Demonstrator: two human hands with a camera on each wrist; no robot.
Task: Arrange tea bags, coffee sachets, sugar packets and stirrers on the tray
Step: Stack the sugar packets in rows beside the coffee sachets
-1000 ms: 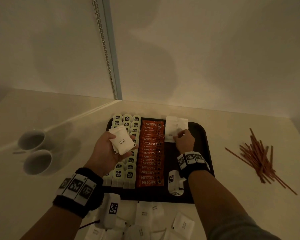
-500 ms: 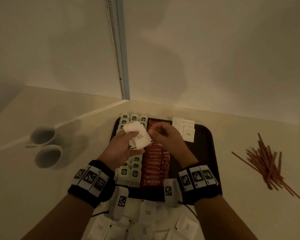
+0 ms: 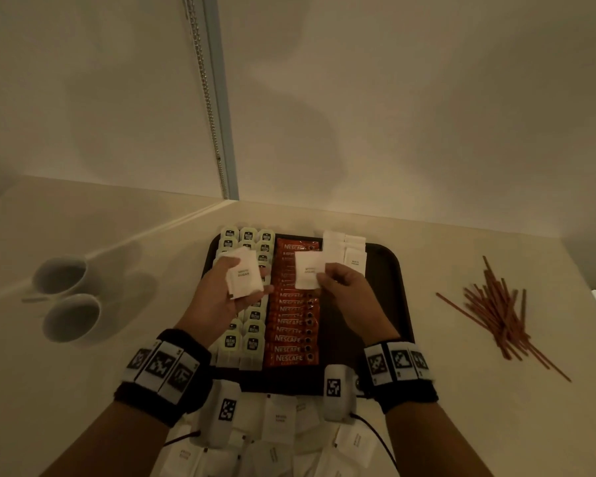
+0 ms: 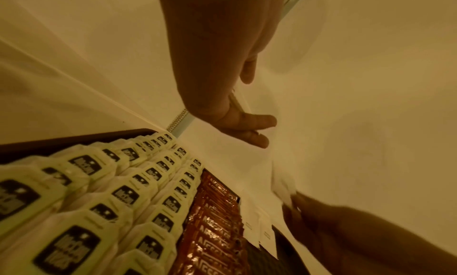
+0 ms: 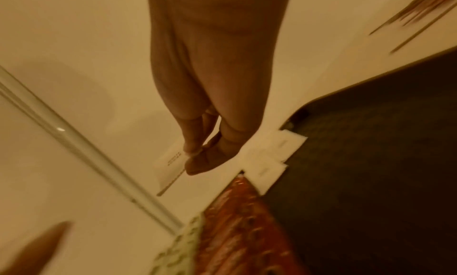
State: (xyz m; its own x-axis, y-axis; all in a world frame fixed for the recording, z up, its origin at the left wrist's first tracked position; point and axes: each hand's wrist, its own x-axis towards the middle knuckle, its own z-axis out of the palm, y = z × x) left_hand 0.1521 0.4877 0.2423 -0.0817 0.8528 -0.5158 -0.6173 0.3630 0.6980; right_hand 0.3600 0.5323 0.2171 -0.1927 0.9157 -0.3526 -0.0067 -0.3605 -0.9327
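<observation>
A dark tray point(image 3: 401, 290) holds rows of pale green tea bags point(image 3: 253, 342), a column of red coffee sachets point(image 3: 291, 339) and a few white sugar packets point(image 3: 344, 251) at its far right. My left hand point(image 3: 233, 290) holds a small stack of white sugar packets point(image 3: 243, 278) above the tea bags. My right hand point(image 3: 338, 287) pinches one sugar packet point(image 3: 308, 270) above the coffee sachets. In the right wrist view that packet point(image 5: 170, 162) hangs from the fingertips point(image 5: 195, 156).
Brown stirrers point(image 3: 496, 311) lie in a loose heap on the counter right of the tray. Two white cups point(image 3: 66, 297) stand at the left. More sugar packets point(image 3: 283, 428) lie on the counter near me. A wall rises behind the tray.
My right hand left the placed packets at the tray's far right, came to the left hand's stack and now holds one packet drawn off it to the right.
</observation>
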